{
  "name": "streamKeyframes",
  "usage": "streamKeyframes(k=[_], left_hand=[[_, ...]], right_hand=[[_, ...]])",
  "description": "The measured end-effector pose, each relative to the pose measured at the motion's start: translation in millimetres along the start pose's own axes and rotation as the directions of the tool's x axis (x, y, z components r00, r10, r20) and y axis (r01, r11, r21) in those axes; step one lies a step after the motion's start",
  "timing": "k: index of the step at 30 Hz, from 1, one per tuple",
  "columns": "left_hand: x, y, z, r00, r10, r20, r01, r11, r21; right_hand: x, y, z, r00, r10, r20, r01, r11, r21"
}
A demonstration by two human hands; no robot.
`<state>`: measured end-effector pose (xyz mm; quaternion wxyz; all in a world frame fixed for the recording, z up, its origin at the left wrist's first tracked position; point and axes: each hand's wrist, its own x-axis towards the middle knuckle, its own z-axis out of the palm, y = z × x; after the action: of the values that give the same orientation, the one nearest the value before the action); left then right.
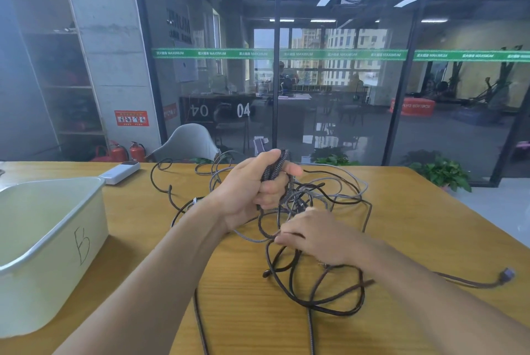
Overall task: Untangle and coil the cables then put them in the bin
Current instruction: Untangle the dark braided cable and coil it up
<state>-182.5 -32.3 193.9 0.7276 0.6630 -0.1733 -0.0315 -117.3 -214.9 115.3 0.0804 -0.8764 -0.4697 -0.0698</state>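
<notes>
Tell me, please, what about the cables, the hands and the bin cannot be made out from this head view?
- Cable count: the tangle overlaps too much.
- Coil: the left hand covers its lower part.
- Right hand: its fingertips are buried in strands, so the grip is unclear.
- Bin: the left edge cuts it off.
- Two cables leave the bottom edge.

A: Single view here, riding on the person's head, looking forward and down over the bench (401,211).

B: Close in, too. Both forearms fill the foreground, with the glass wall (329,82) straight ahead beyond the far edge.
</notes>
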Motion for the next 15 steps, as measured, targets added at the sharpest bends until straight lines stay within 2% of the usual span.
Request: streamKeyframes(k=[3, 6, 8, 9, 11, 13, 15], left_hand=[[-5, 7, -6, 0.998, -0.052, 0.023, 0.052, 0.998, 0.025], [-10, 9, -12, 0.995, -0.09, 0.05, 0.087, 0.994, 0.061], [-12, 9, -15, 0.993, -0.098, 0.066, 0.092, 0.992, 0.081], [-13, 9, -17, 0.993, -0.094, 0.073, 0.088, 0.993, 0.072], [-14, 10, -21, 0.993, -0.08, 0.082, 0.077, 0.996, 0.036], [-15, 13, -25, 0.992, -0.07, 0.104, 0.07, 0.998, 0.002], [-16, 16, -26, 0.984, -0.06, 0.168, 0.064, 0.998, -0.017]], right_hand=[[1, 26, -10, 0.997, -0.059, -0.051, 0.051, 0.987, -0.155], [-3, 44, -20, 0.961, -0.231, -0.153, 0.162, 0.917, -0.364], [-5, 53, -27, 0.937, -0.289, -0.197, 0.182, 0.883, -0.432], [-5, 58, -31, 0.93, -0.29, -0.224, 0.182, 0.896, -0.405], [-5, 64, -37, 0.944, -0.212, -0.255, 0.156, 0.963, -0.22], [-6, 67, -41, 0.965, -0.076, -0.249, 0.07, 0.997, -0.033], [-7, 69, -49, 0.973, 0.072, -0.218, -0.055, 0.995, 0.084]])
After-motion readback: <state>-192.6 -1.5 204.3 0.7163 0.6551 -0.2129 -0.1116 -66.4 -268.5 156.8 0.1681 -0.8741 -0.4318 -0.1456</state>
